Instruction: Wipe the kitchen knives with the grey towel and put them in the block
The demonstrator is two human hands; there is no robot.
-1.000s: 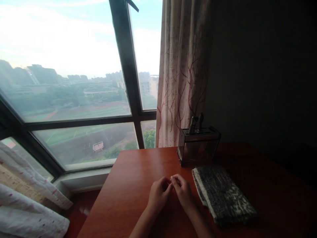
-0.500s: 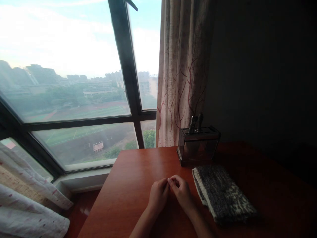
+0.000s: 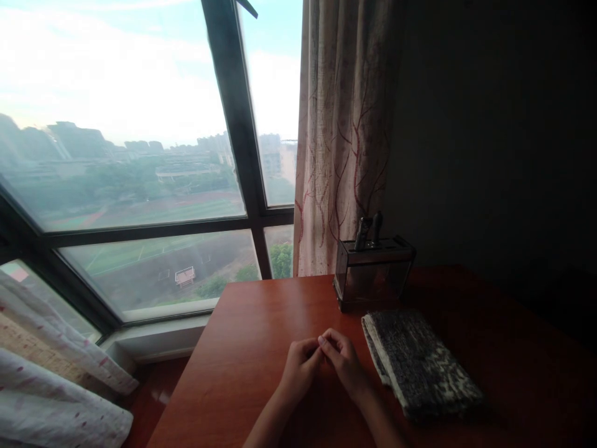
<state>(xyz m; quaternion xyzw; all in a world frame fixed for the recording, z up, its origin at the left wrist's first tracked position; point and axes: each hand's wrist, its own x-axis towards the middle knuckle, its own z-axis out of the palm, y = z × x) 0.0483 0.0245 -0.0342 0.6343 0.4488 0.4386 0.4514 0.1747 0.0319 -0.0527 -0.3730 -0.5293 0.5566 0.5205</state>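
Observation:
My left hand (image 3: 299, 366) and my right hand (image 3: 341, 359) meet at the fingertips above the wooden table (image 3: 242, 354). Both are closed, thumbs pressed against curled fingers. Anything pinched between them is hidden or too small to see. To the right of my right hand lies a folded, dark grey and whitish textured cloth (image 3: 420, 364), which neither hand touches. Beyond the hands stands a knife block (image 3: 373, 274) with a dark frame and see-through sides. Two dark handles (image 3: 368, 230) stick up from its top.
A large window (image 3: 140, 186) with dark frames fills the left and centre. One curtain (image 3: 345, 137) hangs behind the knife block; another patterned curtain (image 3: 56, 398) is at the lower left. The table's left edge drops to a dark red floor (image 3: 156, 389). Deep shadow covers the right side.
My left hand has shifted very slightly to the right, and its thumb and fingers have moved a little at the pinch. The cloth and knife block have stayed put.

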